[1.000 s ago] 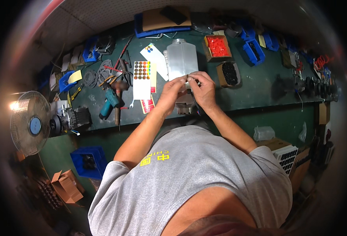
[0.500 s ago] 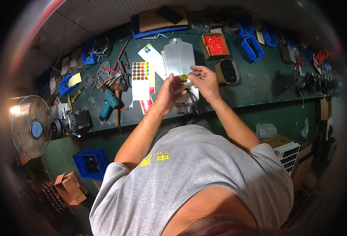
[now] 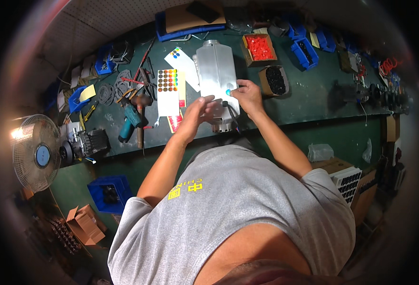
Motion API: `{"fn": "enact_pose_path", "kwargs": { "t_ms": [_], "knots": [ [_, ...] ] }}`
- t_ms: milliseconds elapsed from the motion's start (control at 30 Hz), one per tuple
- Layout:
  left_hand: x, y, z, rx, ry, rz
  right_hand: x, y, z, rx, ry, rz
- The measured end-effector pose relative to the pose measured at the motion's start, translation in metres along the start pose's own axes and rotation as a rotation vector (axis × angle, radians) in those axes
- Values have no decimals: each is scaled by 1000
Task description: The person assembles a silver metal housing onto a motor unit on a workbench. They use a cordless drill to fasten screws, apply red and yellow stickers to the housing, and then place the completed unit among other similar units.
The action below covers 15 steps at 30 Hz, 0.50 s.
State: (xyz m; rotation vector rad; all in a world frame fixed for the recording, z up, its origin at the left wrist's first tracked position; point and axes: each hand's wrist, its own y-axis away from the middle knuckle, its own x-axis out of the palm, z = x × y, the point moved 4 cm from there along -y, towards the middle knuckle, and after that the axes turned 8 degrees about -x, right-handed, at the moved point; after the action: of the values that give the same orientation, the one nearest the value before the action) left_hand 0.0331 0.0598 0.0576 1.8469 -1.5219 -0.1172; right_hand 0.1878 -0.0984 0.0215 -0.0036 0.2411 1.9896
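A silver metal housing (image 3: pixel 215 66) with a dark cable at its near end lies on the bench in front of me. My right hand (image 3: pixel 250 99) pinches a small round shiny sticker (image 3: pixel 228 92) at the housing's right side, near its lower part. Whether the sticker touches the metal I cannot tell. My left hand (image 3: pixel 194 118) is at the housing's lower left, fingers stretched out and holding nothing. Left of the housing lie a sheet of round rainbow-coloured stickers (image 3: pixel 167 80) and a white sheet with a few more (image 3: pixel 186 71).
Boxes of red parts (image 3: pixel 259 48) and black parts (image 3: pixel 276 80) stand right of the housing. A teal power tool (image 3: pixel 130 121), a hammer (image 3: pixel 140 100) and coiled cable lie to the left. A fan (image 3: pixel 42 156) and a motor (image 3: pixel 90 142) are at the far left.
My right hand has brought the sticker away from the left hand, onto or just over the housing. The left hand has let go of it and lowered slightly left.
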Motion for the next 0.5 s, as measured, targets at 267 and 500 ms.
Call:
{"fn": "enact_pose_path", "kwargs": {
  "t_ms": [267,500],
  "knots": [
    [-30,23,27,-67,63,39,9,-6,-19,-5,143,-19],
    [-31,25,33,-70,83,63,10,-5,-19,-24,203,-27]
  ]
}}
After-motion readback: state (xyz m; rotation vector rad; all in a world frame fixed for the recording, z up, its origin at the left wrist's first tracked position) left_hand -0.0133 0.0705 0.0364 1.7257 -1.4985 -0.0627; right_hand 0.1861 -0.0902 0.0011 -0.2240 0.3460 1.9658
